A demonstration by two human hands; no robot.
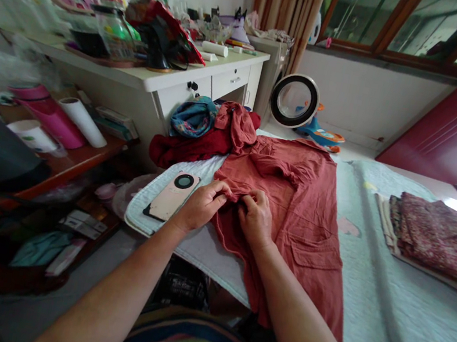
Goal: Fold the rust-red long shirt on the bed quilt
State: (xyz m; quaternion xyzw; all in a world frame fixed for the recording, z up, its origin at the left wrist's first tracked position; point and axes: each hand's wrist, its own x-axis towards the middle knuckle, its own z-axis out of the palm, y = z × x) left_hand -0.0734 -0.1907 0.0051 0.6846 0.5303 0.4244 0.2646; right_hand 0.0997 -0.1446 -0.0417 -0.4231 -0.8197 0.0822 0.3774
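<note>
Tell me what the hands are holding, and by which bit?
The left hand and right hand both pinch the reddish garment by bunched cloth along its side nearest the phone.

Brown-framed windows (432,30) above a white wall (352,92)

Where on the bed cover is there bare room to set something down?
Pale green cover lies bare between the spread red garment and the folded patterned cloth. Its left part is crowded: phone, heaped clothes, left hand and right hand pinching the garment.
</note>
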